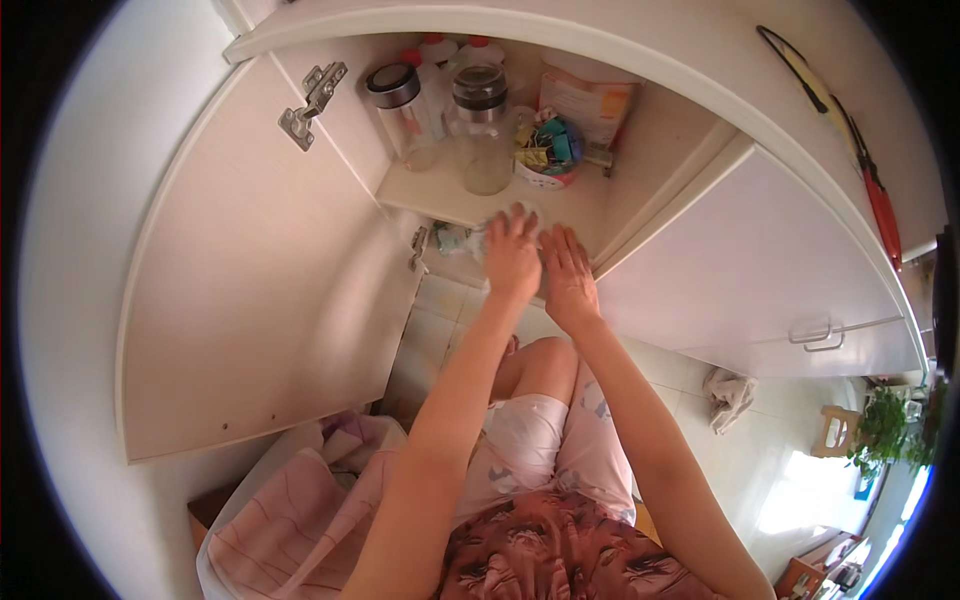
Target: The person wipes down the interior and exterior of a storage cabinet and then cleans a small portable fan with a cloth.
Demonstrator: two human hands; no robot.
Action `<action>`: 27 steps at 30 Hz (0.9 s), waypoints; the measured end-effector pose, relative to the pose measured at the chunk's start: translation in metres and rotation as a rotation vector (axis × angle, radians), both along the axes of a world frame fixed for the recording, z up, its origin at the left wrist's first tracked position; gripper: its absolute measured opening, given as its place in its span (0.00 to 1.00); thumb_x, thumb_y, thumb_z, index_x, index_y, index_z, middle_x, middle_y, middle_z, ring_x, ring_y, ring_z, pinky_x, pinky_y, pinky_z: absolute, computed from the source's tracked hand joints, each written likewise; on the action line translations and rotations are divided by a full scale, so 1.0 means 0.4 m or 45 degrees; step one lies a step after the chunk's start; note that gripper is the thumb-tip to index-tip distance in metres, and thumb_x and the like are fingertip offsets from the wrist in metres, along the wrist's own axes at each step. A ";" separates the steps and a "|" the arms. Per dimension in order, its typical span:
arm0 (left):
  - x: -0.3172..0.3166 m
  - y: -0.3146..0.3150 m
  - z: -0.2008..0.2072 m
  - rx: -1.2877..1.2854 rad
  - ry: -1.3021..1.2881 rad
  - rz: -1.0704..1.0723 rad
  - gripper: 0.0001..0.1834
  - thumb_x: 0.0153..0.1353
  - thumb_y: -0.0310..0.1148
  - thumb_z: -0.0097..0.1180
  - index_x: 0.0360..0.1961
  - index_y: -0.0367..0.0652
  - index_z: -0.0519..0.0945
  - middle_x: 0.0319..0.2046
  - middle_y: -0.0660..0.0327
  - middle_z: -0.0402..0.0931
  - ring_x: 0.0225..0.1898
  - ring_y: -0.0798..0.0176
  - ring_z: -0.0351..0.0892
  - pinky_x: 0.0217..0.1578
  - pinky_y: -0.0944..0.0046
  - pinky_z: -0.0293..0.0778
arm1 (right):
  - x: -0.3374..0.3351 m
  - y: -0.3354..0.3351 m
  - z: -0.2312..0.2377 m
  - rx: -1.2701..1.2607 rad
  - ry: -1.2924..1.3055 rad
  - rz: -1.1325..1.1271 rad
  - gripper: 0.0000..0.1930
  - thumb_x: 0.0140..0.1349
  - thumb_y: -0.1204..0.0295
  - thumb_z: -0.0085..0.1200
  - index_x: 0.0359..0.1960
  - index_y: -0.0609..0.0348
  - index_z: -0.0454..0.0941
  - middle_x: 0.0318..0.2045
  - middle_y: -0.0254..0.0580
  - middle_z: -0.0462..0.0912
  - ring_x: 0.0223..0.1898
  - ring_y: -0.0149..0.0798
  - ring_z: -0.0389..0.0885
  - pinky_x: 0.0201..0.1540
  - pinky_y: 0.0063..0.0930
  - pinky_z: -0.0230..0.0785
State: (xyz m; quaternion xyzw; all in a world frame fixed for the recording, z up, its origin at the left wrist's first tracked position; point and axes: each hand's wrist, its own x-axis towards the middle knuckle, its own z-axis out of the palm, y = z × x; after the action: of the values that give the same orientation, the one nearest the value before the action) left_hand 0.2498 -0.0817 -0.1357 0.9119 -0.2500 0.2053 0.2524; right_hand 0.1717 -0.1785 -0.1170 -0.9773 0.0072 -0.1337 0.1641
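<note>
Both my hands reach into an open cabinet at the front edge of its shelf (445, 203). My left hand (513, 255) has its fingers spread and slightly bent, a little blurred, over a whitish thing too unclear to name. Beside it, my right hand (570, 280) lies with fingers stretched out, close to the left. Behind them on the shelf stand a clear glass jar (485, 150) with a dark and silver lid, and a glass bottle (408, 125) with a black and silver cap. A round tub (545, 165) of coloured binder clips sits to the right.
White bottles with red caps (478, 48) and an orange and white packet (590, 105) stand at the back. The cabinet door (260, 270) hangs open on the left; another door (760, 270) is closed. A plastic bag (450, 240) lies below the shelf. A pink-lined bag (290, 500) sits lower left.
</note>
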 end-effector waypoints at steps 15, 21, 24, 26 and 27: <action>0.044 -0.147 0.058 0.162 0.199 -0.431 0.23 0.52 0.28 0.52 0.53 0.45 0.76 0.63 0.62 0.62 0.62 0.50 0.61 0.60 0.48 0.59 | -0.221 -0.036 0.124 0.512 0.036 -0.130 0.18 0.51 0.83 0.53 0.46 0.62 0.75 0.59 0.52 0.68 0.56 0.53 0.71 0.56 0.41 0.67; -0.016 -0.146 0.009 0.016 0.115 -0.407 0.22 0.54 0.25 0.50 0.52 0.47 0.76 0.60 0.61 0.66 0.57 0.51 0.65 0.57 0.54 0.63 | -0.262 -0.074 0.126 0.507 -0.036 -0.171 0.16 0.52 0.84 0.51 0.44 0.60 0.76 0.56 0.50 0.71 0.50 0.51 0.74 0.42 0.35 0.73; -0.078 -0.046 0.038 -0.047 0.140 -0.596 0.21 0.54 0.22 0.51 0.51 0.45 0.77 0.55 0.59 0.71 0.55 0.51 0.68 0.54 0.58 0.67 | -0.288 -0.082 0.121 0.470 -0.119 -0.193 0.15 0.52 0.84 0.51 0.42 0.60 0.77 0.54 0.49 0.74 0.42 0.46 0.78 0.36 0.31 0.72; -0.104 -0.024 0.065 -0.070 0.139 -0.660 0.20 0.54 0.21 0.51 0.50 0.44 0.77 0.53 0.58 0.74 0.53 0.51 0.69 0.52 0.59 0.70 | -0.295 -0.065 0.143 0.694 0.055 -0.301 0.13 0.53 0.81 0.54 0.42 0.59 0.79 0.52 0.46 0.76 0.50 0.47 0.77 0.49 0.36 0.72; -0.116 -0.021 0.106 -0.281 0.309 -0.574 0.20 0.54 0.20 0.52 0.50 0.43 0.78 0.52 0.57 0.74 0.51 0.51 0.71 0.49 0.59 0.72 | -0.297 -0.061 0.150 0.687 0.044 -0.290 0.13 0.53 0.81 0.54 0.42 0.59 0.79 0.52 0.46 0.76 0.50 0.47 0.77 0.49 0.36 0.72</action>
State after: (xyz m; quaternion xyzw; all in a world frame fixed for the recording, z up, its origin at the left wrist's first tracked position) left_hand 0.2035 -0.0902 -0.0934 0.8182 -0.3908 0.0593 0.4175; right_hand 0.0530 -0.2030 -0.0571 -0.8933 0.1551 -0.1278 0.4020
